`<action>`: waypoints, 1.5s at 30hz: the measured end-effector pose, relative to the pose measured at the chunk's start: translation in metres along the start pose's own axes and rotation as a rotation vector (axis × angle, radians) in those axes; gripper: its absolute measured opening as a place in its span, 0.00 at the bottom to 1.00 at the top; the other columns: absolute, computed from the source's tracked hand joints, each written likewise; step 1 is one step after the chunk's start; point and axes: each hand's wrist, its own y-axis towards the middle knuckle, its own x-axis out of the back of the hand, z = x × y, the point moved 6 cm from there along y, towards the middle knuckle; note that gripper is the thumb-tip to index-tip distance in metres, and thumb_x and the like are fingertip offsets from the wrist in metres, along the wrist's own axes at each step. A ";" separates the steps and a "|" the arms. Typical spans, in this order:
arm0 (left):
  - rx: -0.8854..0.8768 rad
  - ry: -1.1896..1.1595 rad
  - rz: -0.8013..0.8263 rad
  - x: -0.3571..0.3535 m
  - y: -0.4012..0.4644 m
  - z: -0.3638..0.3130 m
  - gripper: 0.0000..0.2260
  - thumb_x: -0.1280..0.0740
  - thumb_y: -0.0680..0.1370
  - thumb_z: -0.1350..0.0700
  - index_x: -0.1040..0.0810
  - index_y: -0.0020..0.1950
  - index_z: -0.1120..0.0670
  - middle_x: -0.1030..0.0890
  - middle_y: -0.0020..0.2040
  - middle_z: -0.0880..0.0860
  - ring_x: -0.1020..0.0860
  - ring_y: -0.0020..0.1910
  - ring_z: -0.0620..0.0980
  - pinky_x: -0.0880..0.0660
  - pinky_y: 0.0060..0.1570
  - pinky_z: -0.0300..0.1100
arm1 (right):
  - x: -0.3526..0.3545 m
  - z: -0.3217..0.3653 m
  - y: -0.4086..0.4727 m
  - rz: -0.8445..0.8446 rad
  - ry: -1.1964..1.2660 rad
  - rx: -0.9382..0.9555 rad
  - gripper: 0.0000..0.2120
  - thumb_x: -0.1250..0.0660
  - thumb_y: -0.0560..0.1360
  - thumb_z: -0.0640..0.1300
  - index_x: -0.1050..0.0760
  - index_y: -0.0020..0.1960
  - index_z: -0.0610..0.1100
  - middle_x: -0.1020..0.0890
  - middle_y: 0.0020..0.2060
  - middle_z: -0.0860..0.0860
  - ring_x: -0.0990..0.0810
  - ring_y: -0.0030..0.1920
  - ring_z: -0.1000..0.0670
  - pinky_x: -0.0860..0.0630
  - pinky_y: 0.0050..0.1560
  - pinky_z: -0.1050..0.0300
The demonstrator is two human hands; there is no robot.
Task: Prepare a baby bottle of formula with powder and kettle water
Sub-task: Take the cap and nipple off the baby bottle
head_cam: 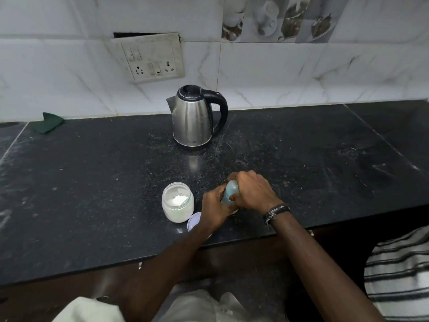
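Note:
A pale blue baby bottle point(230, 192) stands on the black counter point(92, 194) near its front edge. My left hand point(213, 211) grips the bottle's lower body from the left. My right hand point(251, 190) is closed over its top from the right, hiding the cap. Just left of the hands an open clear jar point(177, 202) holds white powder. Its round lid point(194, 221) lies flat beside it, partly under my left wrist. A steel kettle point(193, 118) with a black handle and closed lid stands farther back by the wall.
A green scrub pad point(47, 122) lies at the back left against the tiled wall. A switch and socket plate point(152, 59) is on the wall above the kettle. White powder specks dust the counter. A striped cloth point(399, 275) sits at the lower right.

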 end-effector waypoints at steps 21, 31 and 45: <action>-0.046 -0.018 0.028 0.004 0.010 -0.003 0.13 0.19 0.64 0.55 0.20 0.38 0.41 0.16 0.36 0.45 0.19 0.37 0.41 0.20 0.37 0.48 | 0.006 0.012 0.014 -0.047 -0.244 -0.005 0.19 0.35 0.75 0.58 0.23 0.49 0.41 0.18 0.50 0.42 0.19 0.50 0.40 0.27 0.46 0.50; -0.046 0.019 0.018 0.001 0.010 0.008 0.28 0.15 0.63 0.56 0.18 0.60 0.52 0.14 0.55 0.48 0.16 0.54 0.43 0.18 0.56 0.47 | 0.058 -0.039 0.007 0.033 0.186 -0.096 0.31 0.21 0.66 0.48 0.30 0.66 0.48 0.21 0.56 0.50 0.21 0.53 0.47 0.23 0.51 0.54; -0.021 0.058 0.035 0.000 0.008 0.004 0.28 0.16 0.65 0.55 0.20 0.63 0.52 0.17 0.57 0.43 0.18 0.56 0.38 0.21 0.57 0.35 | -0.033 -0.134 -0.002 -0.185 0.354 -0.385 0.25 0.24 0.69 0.35 0.27 0.63 0.32 0.21 0.60 0.36 0.23 0.61 0.36 0.25 0.60 0.43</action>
